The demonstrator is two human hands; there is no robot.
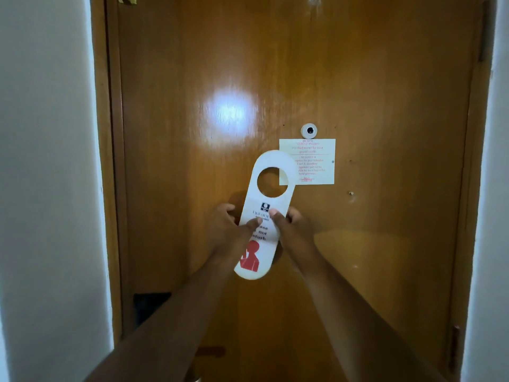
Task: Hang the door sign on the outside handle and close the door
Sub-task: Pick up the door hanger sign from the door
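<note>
A white door sign [271, 194] with a round hole near its top, dark lettering and a red figure is held upright in front of the wooden door [358, 78]. My left hand [231, 227] grips its left edge with the thumb across the lettering. My right hand [289, 224] holds its right edge, thumb on the front. The door stands shut in its frame, seen from the inside. The handle is mostly hidden behind my left forearm; a dark lock plate [150, 307] shows at the door's left edge.
A peephole [309, 130] sits at mid door, with a pale yellow notice [316, 161] in red print stuck just below it. White walls [46, 188] flank the door frame on both sides. Hinges run down the right edge.
</note>
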